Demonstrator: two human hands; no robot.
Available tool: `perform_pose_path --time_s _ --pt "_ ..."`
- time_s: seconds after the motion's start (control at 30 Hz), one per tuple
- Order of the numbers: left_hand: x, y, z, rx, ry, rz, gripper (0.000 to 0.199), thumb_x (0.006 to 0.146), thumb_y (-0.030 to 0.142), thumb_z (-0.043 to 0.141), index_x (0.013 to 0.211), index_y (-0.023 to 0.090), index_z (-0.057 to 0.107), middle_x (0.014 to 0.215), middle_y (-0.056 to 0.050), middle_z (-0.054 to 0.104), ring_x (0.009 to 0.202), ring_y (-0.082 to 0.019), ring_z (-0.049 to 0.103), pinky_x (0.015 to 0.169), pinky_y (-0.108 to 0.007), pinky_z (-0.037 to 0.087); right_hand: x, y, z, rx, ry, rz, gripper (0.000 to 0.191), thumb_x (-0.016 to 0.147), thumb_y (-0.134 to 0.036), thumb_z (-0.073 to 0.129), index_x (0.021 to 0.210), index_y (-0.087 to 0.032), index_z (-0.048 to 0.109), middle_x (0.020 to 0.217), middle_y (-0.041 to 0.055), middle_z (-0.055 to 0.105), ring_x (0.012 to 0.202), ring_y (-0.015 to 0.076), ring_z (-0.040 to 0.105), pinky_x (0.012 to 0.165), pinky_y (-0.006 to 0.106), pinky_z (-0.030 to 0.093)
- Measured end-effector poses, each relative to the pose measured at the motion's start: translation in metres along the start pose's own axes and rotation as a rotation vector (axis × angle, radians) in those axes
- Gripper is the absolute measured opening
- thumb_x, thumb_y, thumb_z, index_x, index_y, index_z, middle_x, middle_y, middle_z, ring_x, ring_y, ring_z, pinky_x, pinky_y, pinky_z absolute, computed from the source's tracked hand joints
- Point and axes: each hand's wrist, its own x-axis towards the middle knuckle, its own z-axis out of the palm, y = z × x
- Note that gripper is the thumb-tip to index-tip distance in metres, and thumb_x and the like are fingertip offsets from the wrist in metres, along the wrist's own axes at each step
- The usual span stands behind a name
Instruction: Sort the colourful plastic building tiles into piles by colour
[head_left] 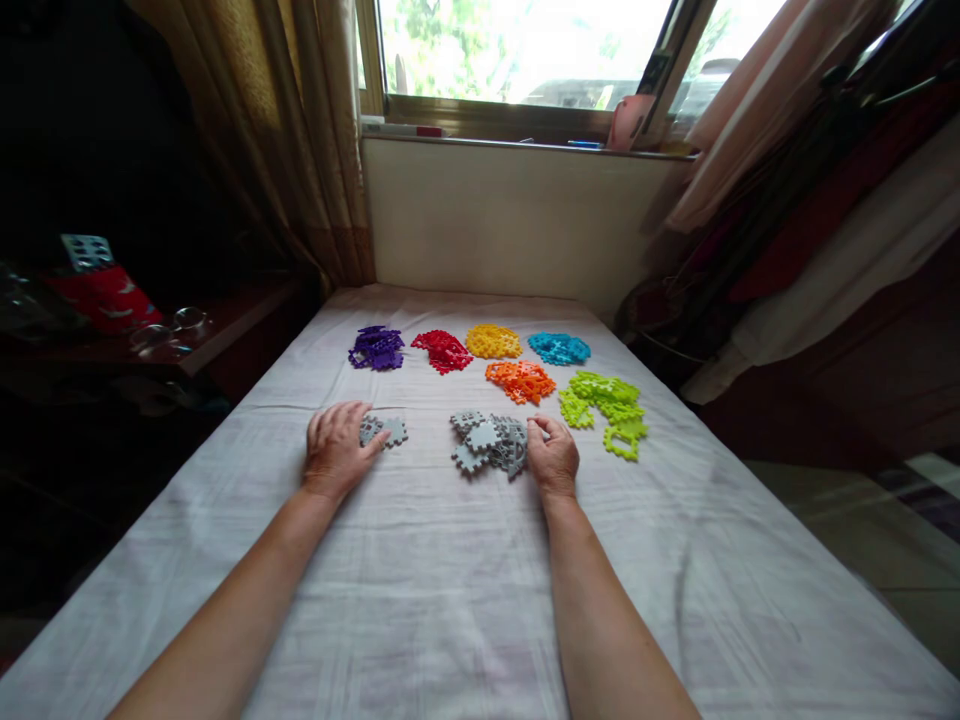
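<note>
My left hand point(336, 446) rests on the sheet, its fingers curved and the thumb apart. Partly under it lies a small group of flat grey toothed plastic building pieces point(394, 431), with the thumb touching them. My right hand point(553, 455) is closed, thumb against curled fingers, at the right edge of a larger heap of grey toothed pieces point(491, 443). Whatever its fingertips pinch is hidden. Just right of that hand are lime-green pieces point(609, 397), and orange pieces point(520, 381) lie beyond it.
Farther back sit piles of purple pieces point(376, 348), red pieces point(444, 351), yellow pieces point(493, 341) and blue pieces point(559, 348). They lie on a pale bedsheet point(442, 580). Glasses point(172, 331) and a red container point(105, 300) stand at left; clothes point(825, 220) hang at right.
</note>
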Motion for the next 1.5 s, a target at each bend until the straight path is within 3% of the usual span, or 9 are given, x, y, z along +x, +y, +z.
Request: perform_pose_path --time_s 0.17,0.3,0.4,0.5,0.7,0.93,1.13,1.33,1.5 --pt "-0.009 -0.024 -0.005 0.071 -0.097 -0.151 0.048 0.086 0.051 0.053 0.119 0.018 0.064 0.116 -0.013 0.071 0.110 -0.031 0.062 0.101 -0.047 0.040 -0.001 0.004 0.001 0.003 -0.018 -0.001 0.032 0.079 -0.040 0.050 0.084 -0.019 0.073 0.099 0.0116 0.074 0.089 0.0230 0.065 0.085 0.035 0.050" --pt "-0.007 -0.019 -0.006 0.031 -0.006 -0.170 0.047 0.087 0.052 0.052 0.118 0.018 0.065 0.111 -0.012 0.073 0.106 -0.029 0.064 0.099 -0.042 0.043 -0.002 0.007 0.002 0.009 -0.007 -0.031 0.031 0.079 -0.041 0.050 0.082 -0.019 0.072 0.097 0.0107 0.075 0.093 0.0236 0.065 0.090 0.036 0.049" --pt "-0.004 -0.001 -0.004 -0.030 0.044 -0.056 0.047 0.089 0.050 0.052 0.121 0.018 0.063 0.116 -0.012 0.072 0.110 -0.028 0.063 0.103 -0.042 0.041 -0.002 0.005 0.002 0.000 -0.013 -0.029 0.031 0.078 -0.041 0.050 0.082 -0.019 0.072 0.097 0.0109 0.074 0.093 0.0238 0.065 0.090 0.037 0.049" --pt "-0.003 0.029 0.007 -0.081 -0.014 0.118 0.044 0.089 0.048 0.056 0.124 0.021 0.062 0.120 -0.011 0.071 0.115 -0.027 0.062 0.111 -0.045 0.034 -0.003 0.003 0.002 -0.007 -0.019 -0.017 0.033 0.079 -0.042 0.049 0.083 -0.019 0.073 0.098 0.0112 0.074 0.091 0.0239 0.065 0.089 0.037 0.049" --pt "-0.005 0.073 0.031 -0.110 -0.140 0.185 0.046 0.089 0.049 0.057 0.126 0.021 0.061 0.124 -0.011 0.069 0.124 -0.028 0.058 0.115 -0.049 0.030 -0.001 0.004 0.003 0.002 -0.030 -0.009 0.031 0.080 -0.040 0.050 0.084 -0.019 0.073 0.099 0.0102 0.074 0.089 0.0220 0.065 0.086 0.035 0.050" --pt "-0.002 0.040 0.014 0.043 -0.182 0.071 0.056 0.085 0.051 0.060 0.131 0.020 0.059 0.142 -0.014 0.056 0.139 -0.035 0.041 0.118 -0.059 0.020 0.000 0.005 0.004 -0.010 -0.023 -0.023 0.030 0.081 -0.039 0.051 0.084 -0.020 0.074 0.098 0.0091 0.075 0.087 0.0208 0.065 0.084 0.033 0.050" --pt "-0.007 0.015 0.006 0.079 -0.147 -0.038 0.042 0.084 0.050 0.058 0.115 0.023 0.067 0.144 -0.013 0.055 0.139 -0.035 0.040 0.117 -0.061 0.019 -0.001 0.002 0.002 -0.017 -0.043 -0.017 0.031 0.081 -0.039 0.049 0.084 -0.020 0.073 0.098 0.0101 0.074 0.089 0.0220 0.065 0.087 0.035 0.050" --pt "-0.009 0.026 0.010 -0.046 -0.068 -0.028 0.042 0.083 0.050 0.062 0.116 0.025 0.065 0.140 -0.011 0.059 0.138 -0.033 0.043 0.118 -0.058 0.020 -0.002 0.001 0.001 -0.021 -0.054 -0.017 0.031 0.080 -0.039 0.049 0.085 -0.019 0.073 0.099 0.0110 0.074 0.092 0.0233 0.065 0.089 0.036 0.050" --pt "0.000 0.062 0.013 -0.130 -0.150 0.045 0.045 0.083 0.055 0.063 0.116 0.025 0.064 0.143 -0.010 0.057 0.140 -0.032 0.042 0.118 -0.057 0.022 -0.001 0.001 0.001 -0.006 -0.061 -0.003 0.030 0.080 -0.038 0.050 0.084 -0.020 0.073 0.099 0.0107 0.074 0.093 0.0232 0.065 0.088 0.036 0.050"
